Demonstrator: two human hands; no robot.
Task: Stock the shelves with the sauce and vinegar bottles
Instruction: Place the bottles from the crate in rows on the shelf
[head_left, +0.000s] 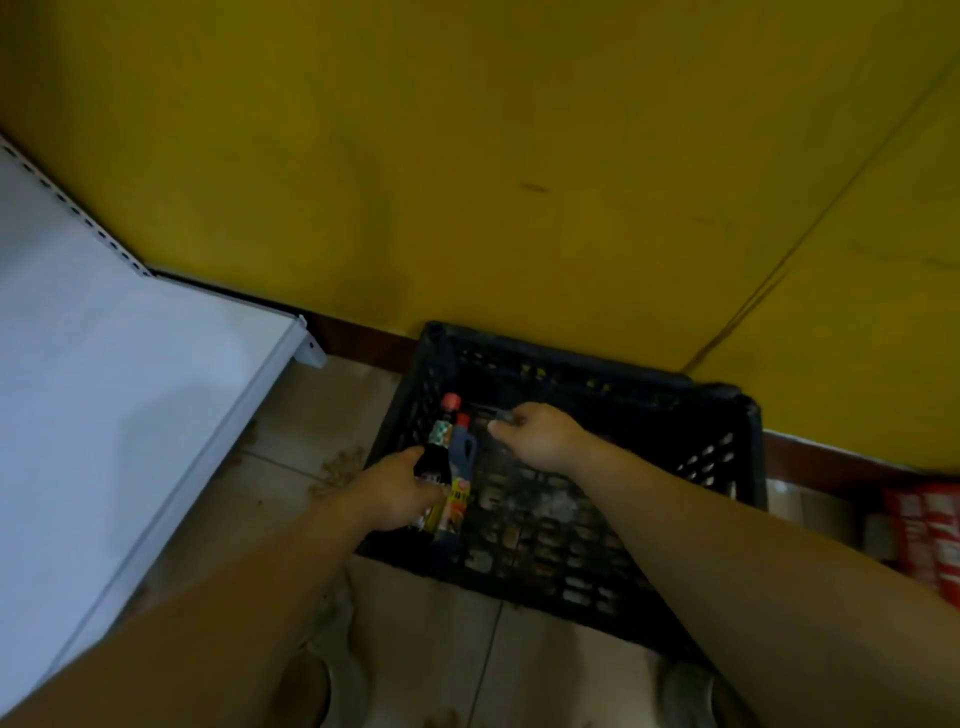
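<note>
- Head view: the left hand (400, 493) grips the dark bottle (438, 462) low on its body; the blue bottle (461, 457) stands right against it, by the crate's (748, 457) left wall.
- The right hand (537, 436) hangs inside the crate, fingers curled; whether it holds anything I cannot tell.
- No other bottles show in the crate, so stocking looks nearly finished; these two have yet to reach the shelf (104, 389).

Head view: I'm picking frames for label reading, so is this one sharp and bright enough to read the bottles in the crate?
Head view: dim and soft all over; labels on the dark bottle and blue-grey bottle show colour patches, no legible text; head view: crate interior sits in shadow, wide-angle bending curves the white shelf edge; no glare visible.
</note>
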